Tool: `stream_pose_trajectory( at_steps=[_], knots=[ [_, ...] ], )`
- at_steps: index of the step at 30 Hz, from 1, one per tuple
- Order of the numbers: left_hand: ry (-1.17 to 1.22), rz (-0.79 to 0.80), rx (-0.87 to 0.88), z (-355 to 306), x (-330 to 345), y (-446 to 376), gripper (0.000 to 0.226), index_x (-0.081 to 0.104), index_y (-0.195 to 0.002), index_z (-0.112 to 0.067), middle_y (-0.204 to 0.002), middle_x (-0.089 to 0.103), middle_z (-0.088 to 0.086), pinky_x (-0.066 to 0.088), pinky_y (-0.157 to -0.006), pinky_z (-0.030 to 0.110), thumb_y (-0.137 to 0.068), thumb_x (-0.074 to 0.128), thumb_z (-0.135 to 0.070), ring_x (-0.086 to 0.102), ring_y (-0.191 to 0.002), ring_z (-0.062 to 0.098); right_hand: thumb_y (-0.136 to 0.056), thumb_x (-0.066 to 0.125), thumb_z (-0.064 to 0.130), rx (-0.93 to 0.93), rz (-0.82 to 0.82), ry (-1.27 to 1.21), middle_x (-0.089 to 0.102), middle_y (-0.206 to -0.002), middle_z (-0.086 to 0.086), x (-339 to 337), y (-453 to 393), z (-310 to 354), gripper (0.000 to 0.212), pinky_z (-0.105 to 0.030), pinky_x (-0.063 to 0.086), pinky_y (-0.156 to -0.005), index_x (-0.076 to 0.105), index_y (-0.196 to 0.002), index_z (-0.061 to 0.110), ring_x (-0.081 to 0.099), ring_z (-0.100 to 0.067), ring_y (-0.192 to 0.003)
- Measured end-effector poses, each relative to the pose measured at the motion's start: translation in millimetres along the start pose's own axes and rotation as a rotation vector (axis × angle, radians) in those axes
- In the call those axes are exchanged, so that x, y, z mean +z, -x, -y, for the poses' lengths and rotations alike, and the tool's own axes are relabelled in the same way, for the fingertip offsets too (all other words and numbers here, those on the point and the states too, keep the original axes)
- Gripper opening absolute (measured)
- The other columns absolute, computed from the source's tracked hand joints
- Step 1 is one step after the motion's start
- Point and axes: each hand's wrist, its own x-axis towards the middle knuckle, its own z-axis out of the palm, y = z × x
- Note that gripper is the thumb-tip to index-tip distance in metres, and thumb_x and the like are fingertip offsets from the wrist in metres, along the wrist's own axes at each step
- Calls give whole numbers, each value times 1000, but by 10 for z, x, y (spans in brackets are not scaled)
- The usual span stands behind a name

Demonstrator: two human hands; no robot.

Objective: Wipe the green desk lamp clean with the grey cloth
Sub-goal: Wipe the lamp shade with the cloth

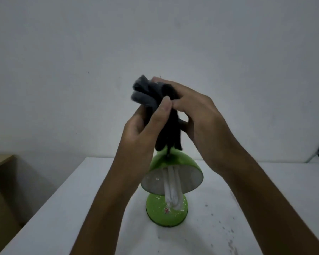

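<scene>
Overhead, both hands grip the bunched cloth above the lamp: left hand pinches it with its thumb, right hand curls round it. Its dark tail touches the shade. Lamp stands on the white bench.

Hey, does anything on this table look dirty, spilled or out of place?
Yes. Dark specks are scattered on the white table to the right of the green desk lamp, and pale flecks dot its base and the inside of its shade. Both hands hold the grey cloth above it, not yet wiping.
</scene>
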Motion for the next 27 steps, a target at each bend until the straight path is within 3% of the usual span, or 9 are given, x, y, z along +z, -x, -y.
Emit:
stream_pose_trajectory(
  at_steps=[2, 5, 7, 10, 14, 16, 19, 23, 27],
  knots=[
    [-37, -69, -9, -12, -30, -55, 35, 70, -100, -28, -88, 76, -4, 58, -71, 24, -82, 66, -58, 73, -88, 9, -88, 41, 16, 41, 29, -123, 69, -126, 4, 20, -62, -12, 47, -26, 51, -102, 63, -129, 12, 63, -2, -117],
    [-62, -259, 1, 49, -160, -142, 27, 66, -113, -22, -98, 77, -8, 58, -75, 20, -94, 59, -41, 73, -92, 5, -80, 52, 36, 88, 32, -186, 63, -137, 5, -67, -26, -78, 52, -33, 42, -112, 62, -128, 19, 54, -2, -130],
    [-88, -320, -38, 149, -311, -170, 24, 63, -116, -25, -106, 75, -8, 59, -76, 27, -97, 57, -39, 72, -98, 10, -80, 58, 48, 90, -56, 21, 65, -132, 13, -184, 131, -233, 46, -35, 40, -114, 65, -122, 30, 55, 2, -127],
    [-121, -342, -109, 380, -502, -212, 8, 62, -104, -34, -102, 72, -14, 52, -67, 27, -99, 56, -33, 69, -98, 10, -72, 68, 59, 106, -123, 391, 64, -127, 24, -285, 425, -574, 54, -32, 43, -112, 65, -121, 36, 54, 7, -124],
    [-54, -206, -252, 677, -450, -305, 16, 63, -110, -28, -103, 71, -7, 55, -73, 22, -99, 56, -18, 67, -97, 12, -65, 74, 62, 65, -125, 514, 62, -128, 23, -251, 581, -876, 64, -9, 42, -100, 67, -119, 30, 53, 10, -124],
    [-82, -104, -289, 779, -368, -347, 18, 66, -107, -26, -101, 72, -4, 54, -76, 18, -99, 55, -13, 66, -96, 13, -68, 71, 58, 21, -147, 530, 63, -129, 20, -243, 575, -944, 60, -6, 40, -97, 68, -118, 25, 54, 11, -122],
    [-88, -38, -327, 815, -304, -361, 16, 67, -109, -15, -110, 71, 8, 52, -81, 24, -97, 57, -15, 66, -102, 19, -73, 65, 53, 18, -175, 523, 63, -126, 22, -272, 560, -991, 55, -4, 40, -94, 67, -119, 24, 55, 13, -119],
    [-73, 88, -232, 867, -409, -206, 40, 56, -124, -7, -124, 63, 14, 54, -89, 28, -87, 64, -22, 63, -114, 20, -80, 60, 51, 22, -168, 502, 67, -109, 33, -290, 536, -949, 38, -4, 44, -85, 62, -116, 38, 60, 12, -108],
    [246, 119, -210, 973, -506, 60, 34, 71, -115, -11, -116, 72, 14, 50, -93, 32, -85, 58, -19, 65, -110, 20, -80, 60, 52, 6, -174, 537, 68, -122, 16, -303, 523, -978, 53, -13, 47, -97, 67, -123, 22, 59, 4, -118]
  ],
)
